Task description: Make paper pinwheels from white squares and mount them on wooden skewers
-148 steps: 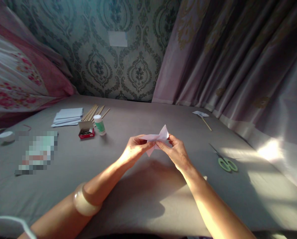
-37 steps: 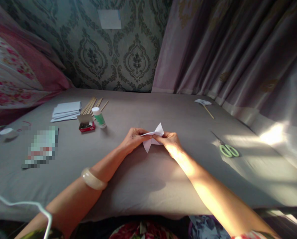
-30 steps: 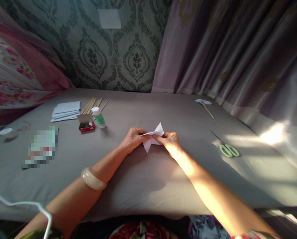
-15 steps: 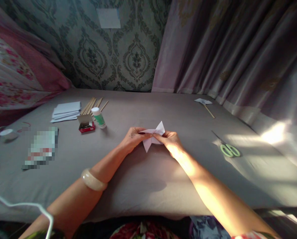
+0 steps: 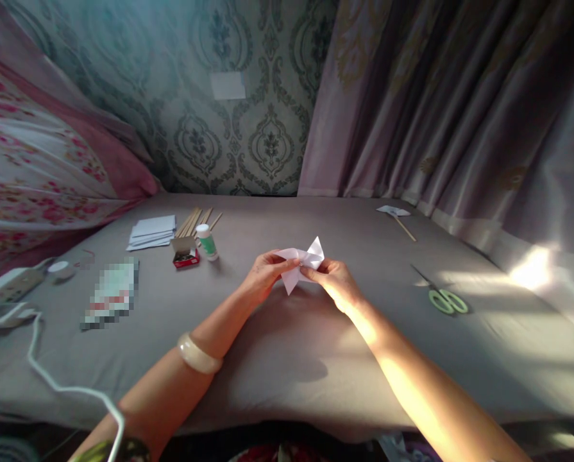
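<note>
A white paper pinwheel (image 5: 290, 280) is held up between my two hands over the grey-covered surface. My left hand (image 5: 263, 274) is closed on its left blades, thumb on top near the centre. My right hand (image 5: 335, 281) pinches the right side, its thumb close to the middle. Something small shows at the pinwheel's centre, too small to name. One blade points up and another points down toward me. The fingers behind the paper are hidden.
Scissors with green handles (image 5: 447, 301) and a pinwheel on a stick (image 5: 395, 212) lie at right. A paper stack (image 5: 152, 232), wooden sticks (image 5: 189, 222), a white-capped bottle (image 5: 206, 242), a small red box (image 5: 186, 256), a blurred packet (image 5: 111, 292) and a power strip (image 5: 12, 285) are at left.
The view has tilted up and turned left, showing the power strip. My thumbs have parted slightly, and the pinwheel's centre is now uncovered. Both hands keep hold of the paper.
</note>
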Motion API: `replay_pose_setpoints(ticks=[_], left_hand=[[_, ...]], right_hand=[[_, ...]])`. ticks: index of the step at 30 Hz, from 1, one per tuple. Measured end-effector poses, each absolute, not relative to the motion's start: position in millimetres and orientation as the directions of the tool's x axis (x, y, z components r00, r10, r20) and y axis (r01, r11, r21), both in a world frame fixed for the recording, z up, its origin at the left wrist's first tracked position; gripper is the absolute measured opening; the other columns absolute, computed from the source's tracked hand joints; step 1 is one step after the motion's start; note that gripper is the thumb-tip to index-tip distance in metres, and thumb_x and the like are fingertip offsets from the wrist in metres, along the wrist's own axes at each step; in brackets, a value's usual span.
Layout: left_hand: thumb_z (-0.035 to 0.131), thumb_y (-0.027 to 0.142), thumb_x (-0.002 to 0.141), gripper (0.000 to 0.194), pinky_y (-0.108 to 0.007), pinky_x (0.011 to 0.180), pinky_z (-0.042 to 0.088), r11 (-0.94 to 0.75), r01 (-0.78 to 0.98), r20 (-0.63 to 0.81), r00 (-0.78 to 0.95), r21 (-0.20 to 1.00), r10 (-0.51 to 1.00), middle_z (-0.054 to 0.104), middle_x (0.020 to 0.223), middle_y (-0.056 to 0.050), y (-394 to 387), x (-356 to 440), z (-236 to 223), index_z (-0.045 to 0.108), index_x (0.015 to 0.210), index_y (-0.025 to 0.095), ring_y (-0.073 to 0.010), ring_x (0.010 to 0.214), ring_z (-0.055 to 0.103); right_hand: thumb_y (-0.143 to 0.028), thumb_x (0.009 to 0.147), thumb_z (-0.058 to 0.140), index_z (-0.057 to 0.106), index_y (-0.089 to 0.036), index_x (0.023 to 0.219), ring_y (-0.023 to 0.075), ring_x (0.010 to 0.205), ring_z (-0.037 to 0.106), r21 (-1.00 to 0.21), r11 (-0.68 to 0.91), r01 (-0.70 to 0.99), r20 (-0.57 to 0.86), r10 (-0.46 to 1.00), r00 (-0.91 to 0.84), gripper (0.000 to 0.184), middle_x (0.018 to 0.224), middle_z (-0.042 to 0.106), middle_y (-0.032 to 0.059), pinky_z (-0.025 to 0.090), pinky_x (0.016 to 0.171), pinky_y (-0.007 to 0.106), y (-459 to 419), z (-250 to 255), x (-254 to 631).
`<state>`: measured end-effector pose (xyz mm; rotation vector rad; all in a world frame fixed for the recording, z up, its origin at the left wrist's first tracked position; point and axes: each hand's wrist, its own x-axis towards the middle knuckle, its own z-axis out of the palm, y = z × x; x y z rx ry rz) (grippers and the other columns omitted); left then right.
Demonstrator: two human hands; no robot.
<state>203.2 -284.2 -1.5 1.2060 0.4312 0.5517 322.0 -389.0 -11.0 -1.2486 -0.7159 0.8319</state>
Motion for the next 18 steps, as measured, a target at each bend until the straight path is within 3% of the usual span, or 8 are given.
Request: replay_pose_setpoints(ticks=[7, 11, 15, 18], left_hand=[[0.081, 0.043, 0.053, 0.042, -0.025, 0.063, 0.043, 0.264, -0.136, -0.067, 0.768, 0.955, 0.637, 0.068, 0.076, -0.007, -290.7, 199.6, -1.1, 0.071, 0.081, 0.012, -0.0138, 0.065, 0.059], [0.080, 0.048, 0.055, 0.046, -0.025, 0.065, 0.044, 0.131, 0.004, -0.077, 0.830, 0.991, 0.552, 0.068, 0.076, -0.008, -279.6, 178.6, 12.8, 0.071, 0.081, 0.012, -0.0144, 0.070, 0.060], [0.077, 0.049, 0.061, 0.044, -0.024, 0.065, 0.044, 0.015, 0.039, -0.041, 0.834, 0.999, 0.550, 0.069, 0.081, -0.009, -243.5, 134.9, 43.4, 0.070, 0.083, 0.012, -0.0137, 0.072, 0.061], [0.076, 0.049, 0.061, 0.043, -0.025, 0.066, 0.045, -0.052, -0.064, 0.082, 0.698, 0.997, 0.712, 0.068, 0.081, -0.010, -199.2, 100.4, 63.9, 0.069, 0.082, 0.012, -0.0129, 0.069, 0.060]], right_hand=[[-0.042, 0.052, 0.083, 0.072, -0.016, 0.072, 0.0172, 0.065, 0.064, -0.988, 0.117, -0.101, 0.029, 0.784, 0.621, 0.036, 0.070, 0.072, 0.0019, 0.050, 0.069, 0.031, -393.1, -14.2, 319.4], [-0.036, 0.051, 0.086, 0.071, -0.017, 0.075, 0.0188, 0.066, 0.066, -0.918, 0.087, -0.386, -0.136, 0.846, 0.516, 0.034, 0.071, 0.072, 0.0030, 0.052, 0.067, 0.031, -393.6, -15.8, 321.1], [-0.028, 0.055, 0.085, 0.069, -0.022, 0.069, 0.0154, 0.070, 0.066, -0.846, 0.090, -0.525, -0.238, 0.818, 0.523, 0.022, 0.077, 0.073, -0.0001, 0.053, 0.061, 0.025, -390.3, -22.1, 326.4], [-0.025, 0.059, 0.083, 0.068, -0.024, 0.070, 0.0128, 0.065, 0.064, -0.797, 0.067, -0.600, -0.316, 0.801, 0.509, 0.019, 0.076, 0.072, -0.0021, 0.054, 0.055, 0.023, -387.1, -30.0, 331.4]])
